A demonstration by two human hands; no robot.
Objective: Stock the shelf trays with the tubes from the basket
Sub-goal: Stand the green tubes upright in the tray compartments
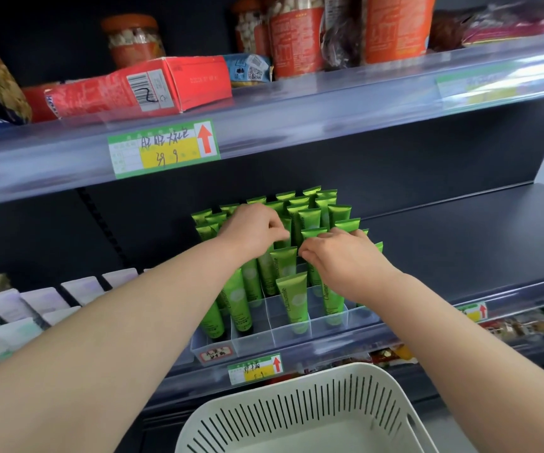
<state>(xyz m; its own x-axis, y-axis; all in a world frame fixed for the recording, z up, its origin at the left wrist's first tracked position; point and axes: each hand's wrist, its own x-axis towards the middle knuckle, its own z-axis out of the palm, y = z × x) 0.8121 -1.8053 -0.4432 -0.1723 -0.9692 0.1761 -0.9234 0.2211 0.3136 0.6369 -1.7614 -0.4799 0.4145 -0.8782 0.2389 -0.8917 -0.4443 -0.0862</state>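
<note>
So the green tubes (292,299) are stood cap-down, crimped end up, in one clear divided tray (297,338) on the middle shelf (444,237). They're probably kept that way so each cell holds one upright and the label can be read from the front.

Both hands are pushed in among the tops, mid-tray. The left hand (254,228) is curled, with thumb and forefinger closed on a crimped end, likely so a tube can be steered straight into its cell. The right hand (339,256) is bent over the tops just beside it, fingers (310,250) close together. Whether anything is actually gripped there can't be told.

Counts: one tray and roughly thirty tubes, though an exact number is blocked by the hands. A few front cells look unfilled. One white slotted basket (297,403) is held low in front of the shelf, within easy reach, and no tubes are seen in the part that shows, so the job is judged nearly done.

About eight pale tubes (41,302) are racked off to the left.
</note>
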